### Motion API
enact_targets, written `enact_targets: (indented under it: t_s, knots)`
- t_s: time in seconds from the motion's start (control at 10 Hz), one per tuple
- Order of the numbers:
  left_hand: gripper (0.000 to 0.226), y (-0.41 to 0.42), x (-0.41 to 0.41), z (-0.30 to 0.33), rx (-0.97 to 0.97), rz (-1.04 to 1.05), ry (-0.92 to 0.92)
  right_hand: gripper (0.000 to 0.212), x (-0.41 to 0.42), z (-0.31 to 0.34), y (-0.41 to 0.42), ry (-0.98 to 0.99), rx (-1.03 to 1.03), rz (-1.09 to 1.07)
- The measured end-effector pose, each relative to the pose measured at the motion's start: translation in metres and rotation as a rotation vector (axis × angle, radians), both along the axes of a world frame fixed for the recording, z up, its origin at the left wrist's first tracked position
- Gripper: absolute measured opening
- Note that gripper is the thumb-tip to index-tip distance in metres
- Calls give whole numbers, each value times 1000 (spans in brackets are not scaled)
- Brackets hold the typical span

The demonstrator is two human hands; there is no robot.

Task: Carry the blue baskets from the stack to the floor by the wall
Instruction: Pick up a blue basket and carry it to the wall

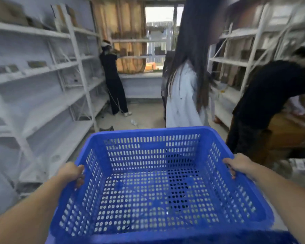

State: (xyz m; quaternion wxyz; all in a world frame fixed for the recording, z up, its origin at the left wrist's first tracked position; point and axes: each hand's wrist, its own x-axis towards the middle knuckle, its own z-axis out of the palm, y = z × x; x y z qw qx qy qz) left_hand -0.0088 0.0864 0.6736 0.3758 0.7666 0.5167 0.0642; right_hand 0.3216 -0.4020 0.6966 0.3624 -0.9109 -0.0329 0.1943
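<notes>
An empty blue perforated plastic basket (153, 131) fills the lower middle of the head view, held up in front of me above the floor. My left hand (71, 173) grips its left rim, fingers curled over the edge. Its right rim is gripped the same way by my right hand (239, 164). Through the holes in the bottom I see the floor. A second blue edge (183, 239) shows blurred at the very bottom of the view. No stack of baskets is visible.
White metal shelving (48, 95) lines the left wall, more shelving (236, 62) the right. A long-haired person in a white coat (181, 95) stands just beyond the basket. A person in black (271, 95) bends at right, another (113, 81) stands by the far window.
</notes>
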Motion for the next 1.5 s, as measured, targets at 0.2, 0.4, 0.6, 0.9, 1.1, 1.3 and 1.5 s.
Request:
enact_targets:
  t_s: [0.2,0.4,0.6,0.9,1.1,1.3,1.5]
  knots:
    - [55,7,4,86,164,2,-55,41,-8,80,-17,-74,86,-6]
    - [51,10,-3,110,186,-39,-83,38,-15,101,-22,-85,88,0]
    - [43,6,-25,120,242,-6,-17,43,-23,100,-7,-98,92,51]
    - [45,21,-92,127,291,158,10,32,-22,103,74,-83,130,148]
    - [39,27,-169,132,300,368,63,36,-33,114,177,-74,132,306]
    - [34,68,-269,117,307,538,67,42,-79,118,298,-74,182,513]
    - [23,118,-359,99,258,664,141,43,-132,102,419,-106,195,639]
